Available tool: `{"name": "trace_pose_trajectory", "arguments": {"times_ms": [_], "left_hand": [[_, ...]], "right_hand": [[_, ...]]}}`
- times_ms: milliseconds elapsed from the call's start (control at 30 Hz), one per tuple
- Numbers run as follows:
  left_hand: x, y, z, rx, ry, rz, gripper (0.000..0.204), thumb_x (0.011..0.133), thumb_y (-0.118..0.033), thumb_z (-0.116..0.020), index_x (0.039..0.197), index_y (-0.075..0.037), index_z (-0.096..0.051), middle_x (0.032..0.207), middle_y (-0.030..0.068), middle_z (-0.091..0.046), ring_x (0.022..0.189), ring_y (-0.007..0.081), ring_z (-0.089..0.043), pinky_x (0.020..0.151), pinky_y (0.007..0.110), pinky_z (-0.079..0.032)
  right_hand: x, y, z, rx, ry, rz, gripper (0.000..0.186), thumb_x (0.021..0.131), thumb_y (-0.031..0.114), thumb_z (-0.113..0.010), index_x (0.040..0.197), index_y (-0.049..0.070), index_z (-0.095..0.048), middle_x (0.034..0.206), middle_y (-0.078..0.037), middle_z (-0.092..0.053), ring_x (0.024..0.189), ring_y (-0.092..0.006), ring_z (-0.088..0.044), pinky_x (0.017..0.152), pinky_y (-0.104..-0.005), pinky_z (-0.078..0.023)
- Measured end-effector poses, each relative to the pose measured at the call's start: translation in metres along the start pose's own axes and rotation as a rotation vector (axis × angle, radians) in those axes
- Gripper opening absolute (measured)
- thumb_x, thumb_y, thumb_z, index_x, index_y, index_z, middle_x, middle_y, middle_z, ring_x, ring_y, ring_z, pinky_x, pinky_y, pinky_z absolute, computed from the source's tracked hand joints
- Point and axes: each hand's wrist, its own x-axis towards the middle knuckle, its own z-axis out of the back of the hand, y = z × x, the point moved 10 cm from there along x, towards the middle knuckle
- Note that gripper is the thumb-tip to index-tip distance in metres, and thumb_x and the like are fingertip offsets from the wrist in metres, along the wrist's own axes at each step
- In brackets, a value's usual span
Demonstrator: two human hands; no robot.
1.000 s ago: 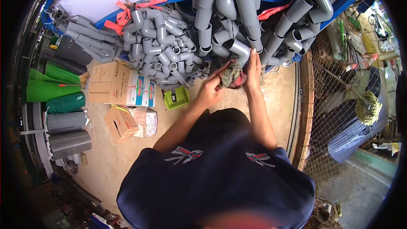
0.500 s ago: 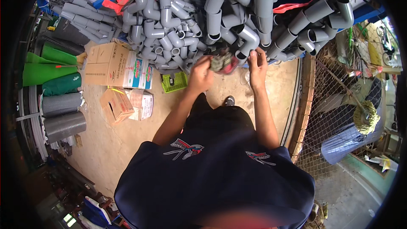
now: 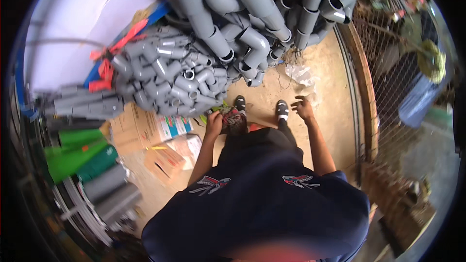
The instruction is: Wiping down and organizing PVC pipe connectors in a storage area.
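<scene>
My left hand (image 3: 214,122) is closed on a crumpled red and dark cloth (image 3: 233,118), held low in front of my waist above my left shoe (image 3: 240,103). My right hand (image 3: 303,108) hangs free to the right with its fingers spread, holding nothing, next to my right shoe (image 3: 282,109). Bundles of grey plastic pipe elbows (image 3: 170,82) hang just beyond the left hand, and larger grey pipe fittings (image 3: 242,29) hang overhead in front of me.
Cardboard boxes (image 3: 145,131) lie on the sandy floor at my left, beside green and grey pipe pieces (image 3: 82,157). A clear plastic wrapper (image 3: 301,73) lies on the floor ahead. A wire mesh fence (image 3: 388,77) with a wooden frame stands to the right.
Both hands came down from the hanging pipe fittings to waist height. The cloth stayed in my left hand, and my right hand let go and moved off to the right.
</scene>
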Motion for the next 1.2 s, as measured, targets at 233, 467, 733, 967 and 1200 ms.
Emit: {"name": "trace_pose_trajectory", "arguments": {"times_ms": [233,467,733,967,1200], "left_hand": [[0.032,0.002,-0.019,0.112,0.412,-0.037,0.014,0.085,-0.011,-0.055,0.079,0.001,-0.056,0.065,0.0026,-0.049,0.059,0.0118,-0.046,0.055,0.034,-0.036],[0.003,-0.014,-0.060,-0.363,0.270,0.509,0.030,0.096,-0.025,-0.059,0.115,-0.004,-0.070,0.100,0.0049,-0.069,0.094,0.0143,-0.064,0.082,0.027,-0.050],[0.025,-0.160,-0.167,0.419,0.208,-0.459,0.028,0.088,-0.005,-0.063,0.115,0.003,-0.063,0.137,0.0268,-0.057,0.125,0.0493,-0.051,0.108,0.052,-0.043],[-0.011,-0.102,-0.225,0.508,0.334,-0.591,0.030,0.092,-0.011,-0.060,0.117,0.005,-0.064,0.141,0.0266,-0.055,0.134,0.0509,-0.046,0.119,0.062,-0.031],[0.001,-0.061,-0.207,0.544,0.342,-0.561,0.023,0.087,-0.002,-0.059,0.108,0.006,-0.066,0.143,0.0242,-0.058,0.133,0.0495,-0.049,0.119,0.061,-0.033]], "right_hand": [[0.021,-0.002,-0.115,0.602,0.132,-0.152,0.053,0.102,0.035,-0.065,0.143,0.007,-0.047,0.121,-0.013,-0.071,0.107,-0.0259,-0.070,0.087,-0.0450,-0.057],[0.095,0.042,-0.188,0.911,0.163,-0.065,0.069,0.094,0.024,-0.074,0.148,-0.001,-0.039,0.139,-0.019,-0.062,0.124,-0.0324,-0.063,0.090,-0.0466,-0.059],[-0.006,0.048,-0.128,0.908,0.114,0.236,0.058,0.090,-0.001,-0.070,0.142,0.003,-0.045,0.126,-0.011,-0.064,0.117,-0.0212,-0.061,0.102,-0.0358,-0.051],[-0.037,-0.016,-0.128,1.273,0.271,-0.185,0.045,0.089,-0.001,-0.054,0.133,0.003,-0.056,0.122,-0.011,-0.066,0.114,-0.0235,-0.065,0.097,-0.0428,-0.054],[0.015,-0.020,-0.159,1.453,0.545,-0.174,0.054,0.084,0.014,-0.053,0.137,0.008,-0.057,0.133,-0.008,-0.064,0.120,-0.0246,-0.062,0.105,-0.0452,-0.048]]}}
